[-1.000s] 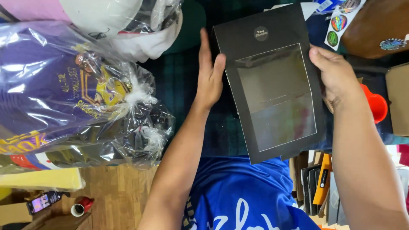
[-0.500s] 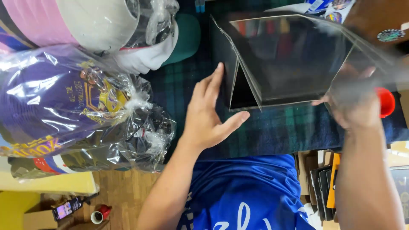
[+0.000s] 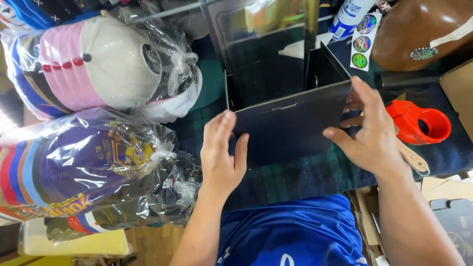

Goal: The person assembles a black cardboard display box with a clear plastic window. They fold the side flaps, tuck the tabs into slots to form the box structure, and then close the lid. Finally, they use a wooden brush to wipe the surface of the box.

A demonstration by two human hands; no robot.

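Far left: bagged caps [image 3: 93,172], crinkled clear plastic, slippery, crowding the work area; likely to slide into it if nudged. Left hand [image 3: 221,152] open, fingers flat against near-left edge of black box [image 3: 290,123], pressing, not clasping. Box mid-table on dark plaid cloth [image 3: 305,180], half unfolded; stiff matte card panels, glossy clear window at top. Could spring back or crease if pressure slips. Right hand [image 3: 369,130] spread wide, gripping right corner. Beyond: red tape dispenser [image 3: 419,123], hard plastic.
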